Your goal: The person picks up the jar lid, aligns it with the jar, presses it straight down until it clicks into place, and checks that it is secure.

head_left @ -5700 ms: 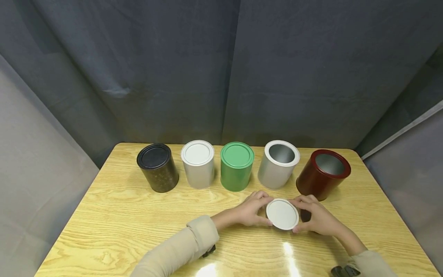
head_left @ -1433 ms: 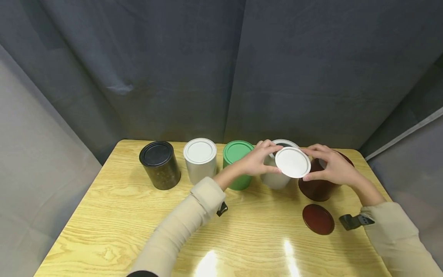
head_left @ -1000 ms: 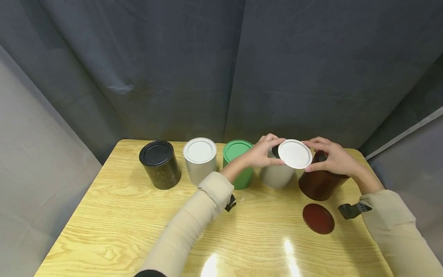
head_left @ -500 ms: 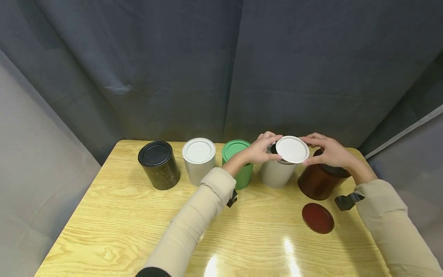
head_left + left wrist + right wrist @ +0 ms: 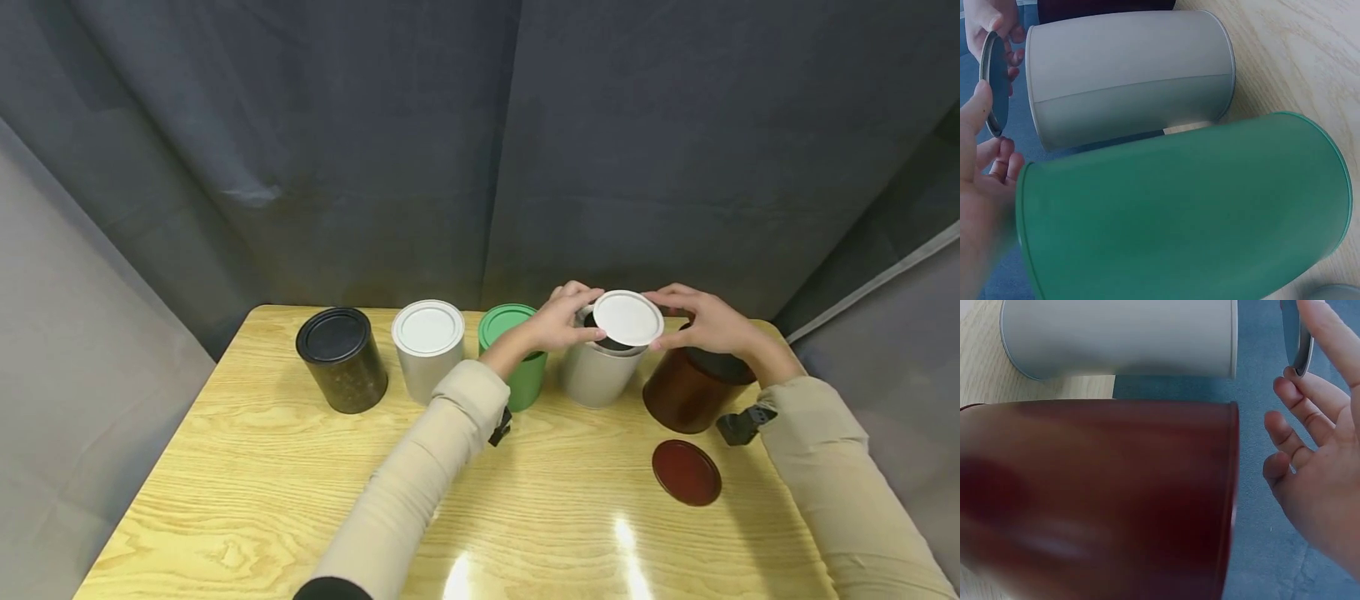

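Observation:
A round white lid (image 5: 628,317) hangs tilted over the open white can (image 5: 597,375), a short gap above its rim in both wrist views. My left hand (image 5: 556,322) pinches the lid's left edge between thumb and fingers. On the opposite edge, my right hand (image 5: 705,321) pinches it the same way. The can's dark opening shows beneath the lid's left side. Below my left hand stands the green can (image 5: 1179,212), its green lid on. The dark red can (image 5: 1104,494), open on top, stands under my right hand.
A dark red lid (image 5: 686,472) lies on the wooden table (image 5: 285,500) in front of the red can. To the left stand a lidded black can (image 5: 343,362) and another lidded white can (image 5: 429,350). A grey curtain (image 5: 375,150) hangs behind the table.
Both hands have lifted the white lid off the table and carried it back over the white can, lately shifting slightly left. The red lid, earlier mostly covered, now shows.

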The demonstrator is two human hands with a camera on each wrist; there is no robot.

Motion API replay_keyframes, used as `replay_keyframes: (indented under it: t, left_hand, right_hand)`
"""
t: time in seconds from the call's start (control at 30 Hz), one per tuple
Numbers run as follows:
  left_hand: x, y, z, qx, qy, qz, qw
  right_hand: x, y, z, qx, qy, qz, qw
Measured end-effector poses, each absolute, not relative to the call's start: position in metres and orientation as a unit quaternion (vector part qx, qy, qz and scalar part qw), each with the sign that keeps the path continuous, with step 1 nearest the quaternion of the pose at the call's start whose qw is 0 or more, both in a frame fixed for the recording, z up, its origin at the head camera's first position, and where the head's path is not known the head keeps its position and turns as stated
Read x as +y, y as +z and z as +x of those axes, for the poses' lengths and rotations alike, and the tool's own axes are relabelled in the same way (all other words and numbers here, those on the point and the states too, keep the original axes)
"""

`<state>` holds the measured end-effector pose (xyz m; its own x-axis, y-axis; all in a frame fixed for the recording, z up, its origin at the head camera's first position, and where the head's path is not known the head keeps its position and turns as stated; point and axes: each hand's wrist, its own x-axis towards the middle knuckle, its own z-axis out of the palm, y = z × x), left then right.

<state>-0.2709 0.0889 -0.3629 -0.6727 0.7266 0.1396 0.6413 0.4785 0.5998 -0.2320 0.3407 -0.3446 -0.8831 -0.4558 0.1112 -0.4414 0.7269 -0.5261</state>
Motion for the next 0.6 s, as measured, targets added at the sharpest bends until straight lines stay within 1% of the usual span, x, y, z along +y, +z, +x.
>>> replay_keyframes:
  t: [0.2, 0.43, 0.6]
  left_hand:
    - [0.089, -0.364, -0.272, 0.877, 0.284, 0.385, 0.05]
    - [0.085, -0.365, -0.276, 0.887, 0.253, 0.383, 0.047]
    - [0.083, -0.366, -0.28, 0.891, 0.236, 0.384, 0.051]
  right_hand:
    - [0.339, -0.347, -0.234, 0.93, -0.286, -0.231, 0.021]
    - [0.333, -0.35, -0.238, 0.93, -0.288, -0.227, 0.025]
    - [0.33, -0.351, -0.241, 0.931, -0.287, -0.221, 0.041]
